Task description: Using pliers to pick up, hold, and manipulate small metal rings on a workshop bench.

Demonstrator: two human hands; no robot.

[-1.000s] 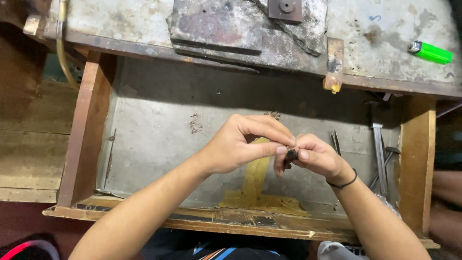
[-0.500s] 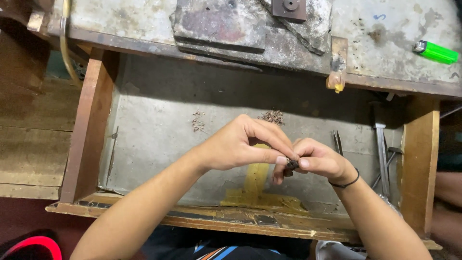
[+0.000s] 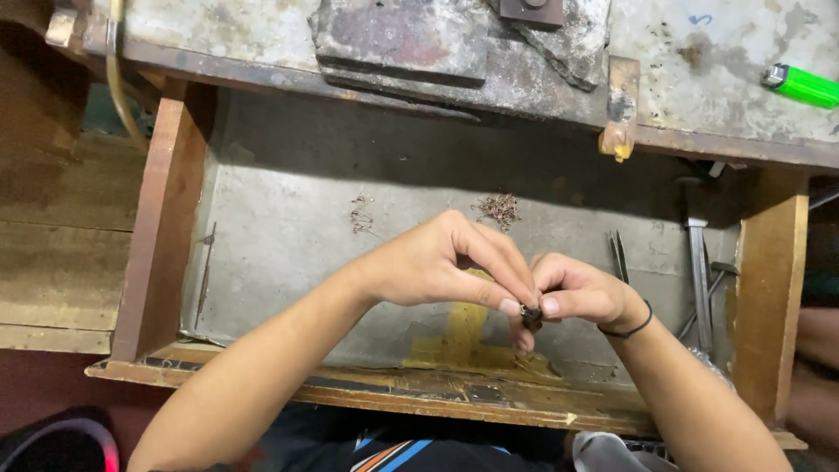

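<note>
Fingertips of the left hand (image 3: 437, 262) and right hand (image 3: 581, 293) are pinched together on a tiny dark piece (image 3: 530, 317), held low in the middle of the frame over the open drawer (image 3: 262, 218). Fiddly joining work seems underway; steady, gentle fingers are needed next.

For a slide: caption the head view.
Both hands, left and right, pinch a small dark piece over an open drawer.

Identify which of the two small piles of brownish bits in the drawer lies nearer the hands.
The right-hand pile, just above the left hand's knuckles; the other pile sits farther left.
</note>
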